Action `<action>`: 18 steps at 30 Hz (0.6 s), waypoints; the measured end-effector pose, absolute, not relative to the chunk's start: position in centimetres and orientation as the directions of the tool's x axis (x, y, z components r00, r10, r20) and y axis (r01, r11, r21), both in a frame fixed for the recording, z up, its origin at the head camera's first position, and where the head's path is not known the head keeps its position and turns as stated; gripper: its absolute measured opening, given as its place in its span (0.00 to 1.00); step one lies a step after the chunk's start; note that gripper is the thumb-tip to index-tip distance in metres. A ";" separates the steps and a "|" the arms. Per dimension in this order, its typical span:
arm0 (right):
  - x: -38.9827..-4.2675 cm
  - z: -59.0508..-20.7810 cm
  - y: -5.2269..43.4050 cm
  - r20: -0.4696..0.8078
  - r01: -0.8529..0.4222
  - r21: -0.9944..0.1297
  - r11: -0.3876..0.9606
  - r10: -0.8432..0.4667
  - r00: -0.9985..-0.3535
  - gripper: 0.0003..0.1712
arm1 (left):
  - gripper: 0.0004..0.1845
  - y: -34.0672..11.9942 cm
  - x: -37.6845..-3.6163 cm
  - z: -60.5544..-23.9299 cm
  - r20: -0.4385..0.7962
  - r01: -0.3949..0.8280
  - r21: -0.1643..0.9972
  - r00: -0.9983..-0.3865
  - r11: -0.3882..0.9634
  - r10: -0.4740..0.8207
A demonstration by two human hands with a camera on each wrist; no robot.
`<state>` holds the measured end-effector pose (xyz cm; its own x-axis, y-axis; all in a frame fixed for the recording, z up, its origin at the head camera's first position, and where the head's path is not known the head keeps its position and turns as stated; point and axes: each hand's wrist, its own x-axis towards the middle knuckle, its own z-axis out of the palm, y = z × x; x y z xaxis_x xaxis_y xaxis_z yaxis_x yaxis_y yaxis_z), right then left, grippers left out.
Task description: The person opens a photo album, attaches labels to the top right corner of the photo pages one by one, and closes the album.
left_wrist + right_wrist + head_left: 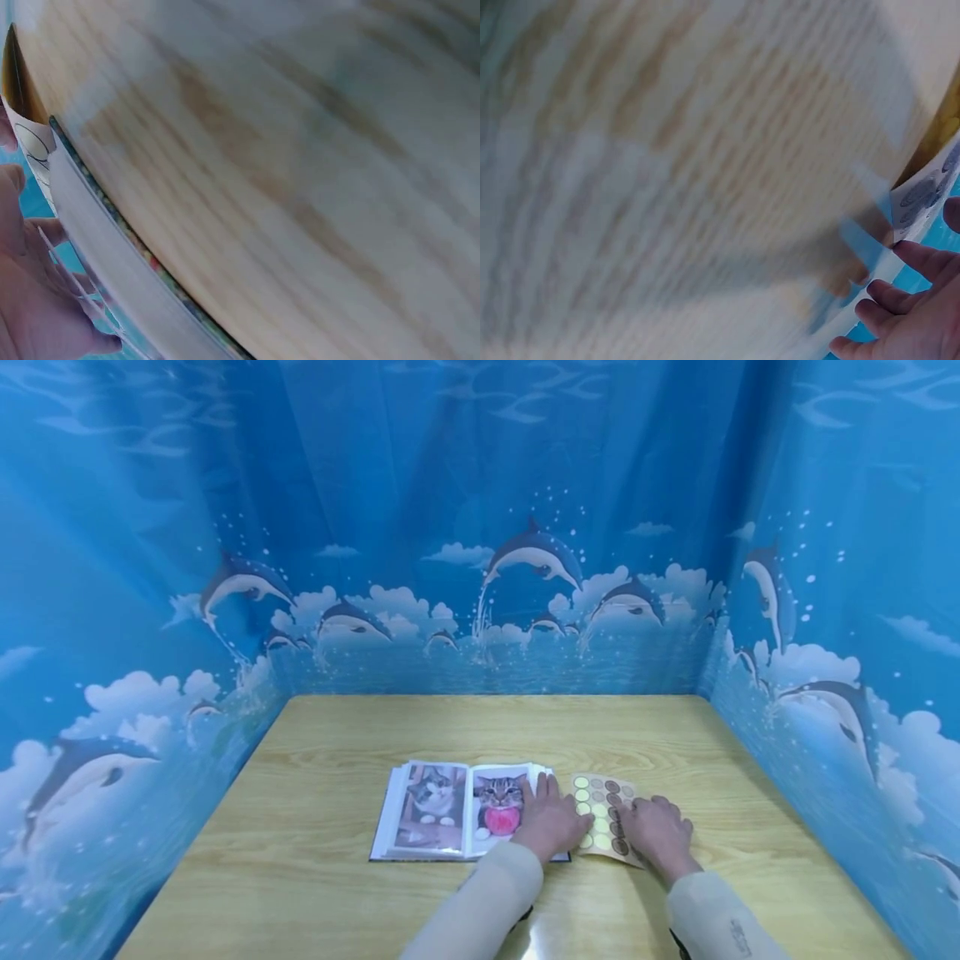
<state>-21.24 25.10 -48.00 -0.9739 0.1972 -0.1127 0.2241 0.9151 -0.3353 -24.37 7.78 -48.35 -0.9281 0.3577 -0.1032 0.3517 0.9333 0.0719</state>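
Observation:
An open photo album (385, 827) lies on the table, a cat photo (431, 802) on its left page and another cat photo (498, 793) on the right one. My left hand (553, 820) rests fingers spread over the album's right edge, its thumb reaching onto a sheet of round stickers (602, 818). That sheet has pale yellow and brown patterned circles and curls up from the table. At its right side my right hand (660, 837) pinches the edge between thumb and index finger; the other fingers (885, 296) are spread apart in the right wrist view.
The wood-grain table (337, 735) extends around the album and sheet. Blue curtains (420, 527) printed with dolphins and clouds enclose its back, left and right sides.

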 end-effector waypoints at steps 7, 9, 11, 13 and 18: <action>-21.3 -48.1 24.8 -0.093 0.206 -0.347 0.915 0.185 -0.978 0.30 | 0.35 8.0 -23.7 -48.2 -0.120 0.365 0.235 -0.909 0.901 0.400; -21.3 -48.1 24.8 -0.092 0.197 -0.355 0.914 0.175 -0.980 0.29 | 0.34 8.2 -23.6 -48.0 -0.113 0.380 0.266 -0.900 0.886 0.420; -21.3 -48.1 24.8 -0.088 0.187 -0.362 0.913 0.167 -0.982 0.29 | 0.34 8.5 -23.5 -48.0 -0.109 0.390 0.280 -0.895 0.877 0.432; -21.1 -48.1 24.8 -0.087 0.179 -0.362 0.915 0.158 -0.984 0.29 | 0.34 8.8 -23.6 -48.0 -0.092 0.393 0.269 -0.898 0.879 0.430; -21.0 -48.1 24.8 -0.079 0.174 -0.358 0.918 0.155 -0.985 0.28 | 0.37 8.9 -23.9 -47.9 -0.043 0.341 0.108 -0.937 0.934 0.348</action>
<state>-21.00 24.79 -48.10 -0.9847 0.1554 -0.0792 0.1736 0.9176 -0.3575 -23.87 8.94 -47.94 -0.9367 0.3475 -0.0433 0.3414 0.9336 0.1083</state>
